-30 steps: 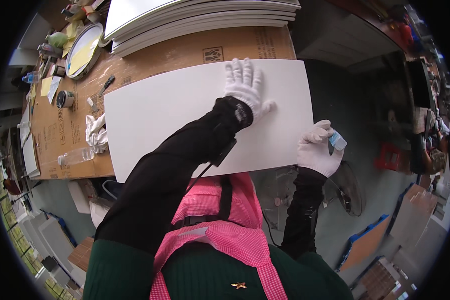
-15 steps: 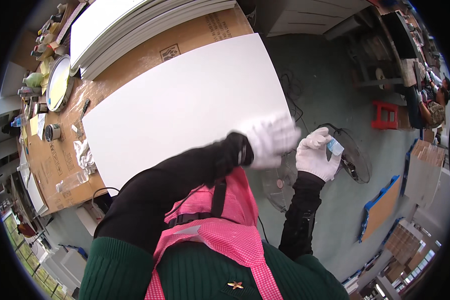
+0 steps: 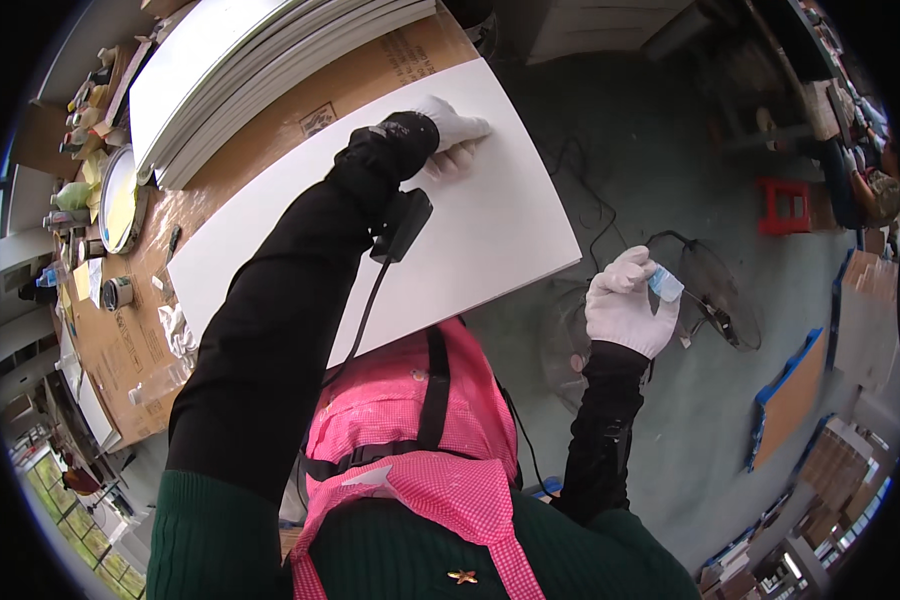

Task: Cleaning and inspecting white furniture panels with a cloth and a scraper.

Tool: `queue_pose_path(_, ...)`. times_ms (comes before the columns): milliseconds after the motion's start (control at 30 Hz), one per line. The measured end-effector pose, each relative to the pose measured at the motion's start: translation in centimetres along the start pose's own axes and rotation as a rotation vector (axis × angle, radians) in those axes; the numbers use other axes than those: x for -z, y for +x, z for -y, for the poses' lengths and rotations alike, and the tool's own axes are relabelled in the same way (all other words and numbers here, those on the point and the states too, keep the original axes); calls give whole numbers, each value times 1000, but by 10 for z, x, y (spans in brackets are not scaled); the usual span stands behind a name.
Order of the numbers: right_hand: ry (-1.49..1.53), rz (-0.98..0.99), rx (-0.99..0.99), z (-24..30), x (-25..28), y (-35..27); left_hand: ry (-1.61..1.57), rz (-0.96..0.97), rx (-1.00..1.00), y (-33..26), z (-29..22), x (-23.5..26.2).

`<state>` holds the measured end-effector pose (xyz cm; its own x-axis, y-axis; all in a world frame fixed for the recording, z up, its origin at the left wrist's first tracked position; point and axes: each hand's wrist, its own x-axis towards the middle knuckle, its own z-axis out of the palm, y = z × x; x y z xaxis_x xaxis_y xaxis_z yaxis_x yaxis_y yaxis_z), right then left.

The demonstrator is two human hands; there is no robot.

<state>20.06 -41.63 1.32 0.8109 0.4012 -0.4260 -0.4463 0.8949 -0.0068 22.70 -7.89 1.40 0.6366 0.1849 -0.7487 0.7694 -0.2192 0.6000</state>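
In a white glove, my left hand (image 3: 454,134) is over the far part of a large white panel (image 3: 400,240). Its fingers point right and appear to rest on the surface, holding nothing visible. My right hand (image 3: 628,305), also gloved, is raised off the panel's right side. Its thumb and fingers close around a small light-blue piece (image 3: 666,284). Too little of that piece shows to tell its kind. Below my left wrist hangs a black box-shaped device (image 3: 403,226) on a cable.
A stack of white panels (image 3: 210,90) lies beyond, on the cardboard-covered table (image 3: 130,340). A plastic bottle (image 3: 160,382), a crumpled cloth (image 3: 176,330) and a small can (image 3: 117,292) lie at left. On the floor at right are a fan (image 3: 720,295), a cable (image 3: 605,215) and a red stool (image 3: 784,206).
My left hand has swept away from my right hand, to the far left across the panel. My right hand stays nearly in place with the light-blue piece. The view has shifted slightly.
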Motion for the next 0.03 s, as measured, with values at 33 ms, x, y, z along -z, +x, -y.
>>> queue_pose_path(33, 15, 3, -5, 1, 3, 0, -5, 21, -1, 1, -2, 3)
